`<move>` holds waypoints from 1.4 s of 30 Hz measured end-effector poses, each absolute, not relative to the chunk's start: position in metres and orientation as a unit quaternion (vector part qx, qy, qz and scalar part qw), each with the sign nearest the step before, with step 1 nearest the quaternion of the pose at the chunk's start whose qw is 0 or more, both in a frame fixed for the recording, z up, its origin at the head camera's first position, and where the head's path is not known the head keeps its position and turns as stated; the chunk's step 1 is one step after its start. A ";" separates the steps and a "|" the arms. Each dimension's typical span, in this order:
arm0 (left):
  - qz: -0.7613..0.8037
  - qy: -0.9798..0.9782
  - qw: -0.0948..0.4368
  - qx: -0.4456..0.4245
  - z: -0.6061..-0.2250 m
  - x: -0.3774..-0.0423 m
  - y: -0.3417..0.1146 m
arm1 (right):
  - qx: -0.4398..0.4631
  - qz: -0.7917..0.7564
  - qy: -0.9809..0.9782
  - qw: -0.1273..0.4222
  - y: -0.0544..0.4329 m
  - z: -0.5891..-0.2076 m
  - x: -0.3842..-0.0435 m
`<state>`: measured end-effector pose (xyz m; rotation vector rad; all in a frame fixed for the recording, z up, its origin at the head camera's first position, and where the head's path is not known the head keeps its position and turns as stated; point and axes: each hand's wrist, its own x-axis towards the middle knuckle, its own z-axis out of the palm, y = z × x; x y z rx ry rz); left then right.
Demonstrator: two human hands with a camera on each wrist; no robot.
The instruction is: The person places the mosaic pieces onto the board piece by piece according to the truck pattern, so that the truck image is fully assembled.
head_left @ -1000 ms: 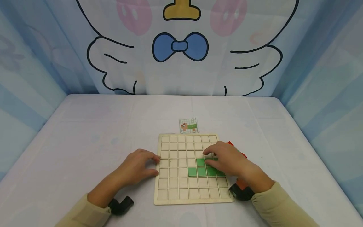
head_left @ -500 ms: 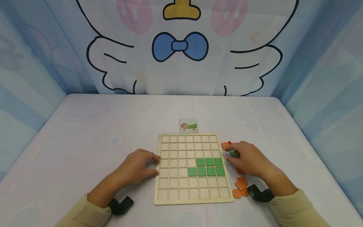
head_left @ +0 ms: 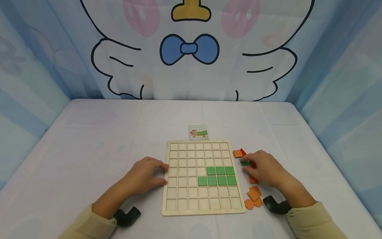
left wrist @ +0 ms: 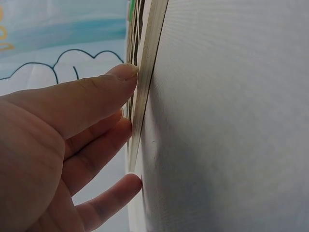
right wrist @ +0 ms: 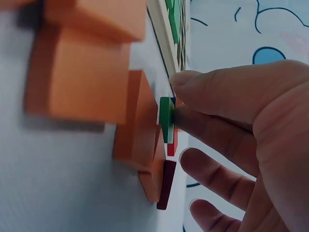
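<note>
Right fingers (right wrist: pixel 212 133) now off board (head_left: pixel 182 192), touching green tile (right wrist: pixel 165 120).

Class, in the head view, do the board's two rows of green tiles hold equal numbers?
No: the upper green row has three, while the lower green row has four.

We could read no text, numbers or brands. Orange marks (left wrist: pixel 6 47) on the curtain (left wrist: pixel 77 13), cut off at the edge of our left wrist view: we cannot tell whether they are characters.

Soft light, dimmer wrist views.
</note>
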<state>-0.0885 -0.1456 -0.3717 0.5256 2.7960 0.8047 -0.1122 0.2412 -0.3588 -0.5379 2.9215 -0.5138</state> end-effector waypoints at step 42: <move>0.275 0.939 0.077 0.192 -0.373 -0.088 -0.147 | -0.174 -0.158 0.970 0.061 0.240 -0.362 -0.114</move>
